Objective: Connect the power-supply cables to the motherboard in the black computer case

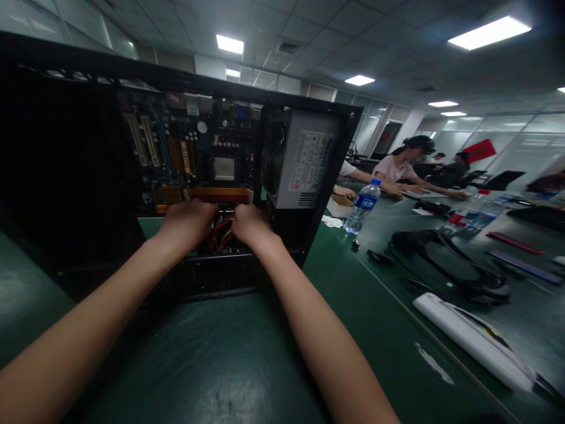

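Observation:
An open black computer case (309, 241) stands on the green table, its inside facing me. In its lower middle, both my hands are closed with knuckles up, close together. Red, yellow and black power cables (224, 234) run between them. My right hand (253, 224) is curled at the right of these cables and appears to pinch them. My left hand (189, 224) is closed below the memory slots (220, 193); whatever its fingers hold is hidden. Above is the motherboard (205, 141) with a square processor (224, 168). A silver power supply (304, 159) sits upper right.
To the right stand a water bottle (362, 206) and a small open box (339, 205). Further along the green table (353, 318) lie a black headset-like strap (450, 259) and a white power strip (474, 338). Other people (399, 165) sit at the far side.

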A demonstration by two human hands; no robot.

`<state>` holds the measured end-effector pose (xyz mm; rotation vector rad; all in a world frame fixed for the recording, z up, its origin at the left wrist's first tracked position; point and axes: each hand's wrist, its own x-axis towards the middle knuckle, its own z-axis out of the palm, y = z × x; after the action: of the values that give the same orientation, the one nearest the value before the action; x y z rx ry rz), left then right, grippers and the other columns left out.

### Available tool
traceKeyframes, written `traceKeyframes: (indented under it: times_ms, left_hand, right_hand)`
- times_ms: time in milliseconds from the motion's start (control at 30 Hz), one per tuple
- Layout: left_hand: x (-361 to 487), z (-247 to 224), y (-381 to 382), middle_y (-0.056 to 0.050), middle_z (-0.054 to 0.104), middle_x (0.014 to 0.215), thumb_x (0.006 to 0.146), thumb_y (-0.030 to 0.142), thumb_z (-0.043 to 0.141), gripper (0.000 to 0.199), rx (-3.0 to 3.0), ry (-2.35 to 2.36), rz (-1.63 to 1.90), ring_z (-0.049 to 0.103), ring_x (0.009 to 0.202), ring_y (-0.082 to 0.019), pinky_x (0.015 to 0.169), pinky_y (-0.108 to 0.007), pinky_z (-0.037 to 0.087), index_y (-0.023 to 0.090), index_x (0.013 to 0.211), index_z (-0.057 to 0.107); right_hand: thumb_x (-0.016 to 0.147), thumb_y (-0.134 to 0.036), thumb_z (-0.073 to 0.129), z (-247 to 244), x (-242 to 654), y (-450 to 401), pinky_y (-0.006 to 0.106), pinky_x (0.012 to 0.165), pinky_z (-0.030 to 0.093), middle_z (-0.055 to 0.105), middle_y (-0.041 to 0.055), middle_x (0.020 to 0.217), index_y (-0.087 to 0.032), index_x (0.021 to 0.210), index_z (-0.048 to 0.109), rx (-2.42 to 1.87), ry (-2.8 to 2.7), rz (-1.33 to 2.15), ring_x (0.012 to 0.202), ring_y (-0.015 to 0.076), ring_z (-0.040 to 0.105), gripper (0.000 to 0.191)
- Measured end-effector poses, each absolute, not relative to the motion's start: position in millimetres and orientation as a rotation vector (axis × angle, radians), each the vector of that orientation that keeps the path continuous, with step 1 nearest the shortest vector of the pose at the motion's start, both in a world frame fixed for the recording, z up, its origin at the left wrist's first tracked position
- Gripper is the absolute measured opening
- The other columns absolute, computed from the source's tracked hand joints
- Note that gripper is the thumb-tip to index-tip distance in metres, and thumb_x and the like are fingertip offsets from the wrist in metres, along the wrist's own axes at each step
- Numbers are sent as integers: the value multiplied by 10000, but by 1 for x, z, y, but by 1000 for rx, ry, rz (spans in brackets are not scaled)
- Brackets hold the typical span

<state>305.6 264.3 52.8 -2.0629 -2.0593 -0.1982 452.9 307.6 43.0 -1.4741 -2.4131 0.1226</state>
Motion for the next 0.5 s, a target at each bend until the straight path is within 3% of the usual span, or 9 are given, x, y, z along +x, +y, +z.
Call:
traceKeyframes:
  times_ms: [333, 500]
  left_hand:
    - [312, 58, 256, -236, 761, 1094, 1008, 285, 386, 435, -1965, -1975, -120, 731, 1002, -419, 778, -469, 550, 157, 1175, 767]
    - [311, 58, 258, -231, 752, 1160, 999, 277, 408, 423, -1958, -2003, -130, 722, 1041, -417, 802, -467, 545, 177, 1227, 749]
  right_hand:
    - [968, -113, 463, 45, 454, 301, 350, 846, 576, 747, 210, 1182, -104, 1174, 737, -1447, -2431, 121, 1085, 319, 741, 344]
    - [952, -128, 497, 44, 453, 304, 380, 854, 583, 750, 209, 1175, -111, 1191, 743, -1451, -2435, 67, 1091, 344, 738, 344]
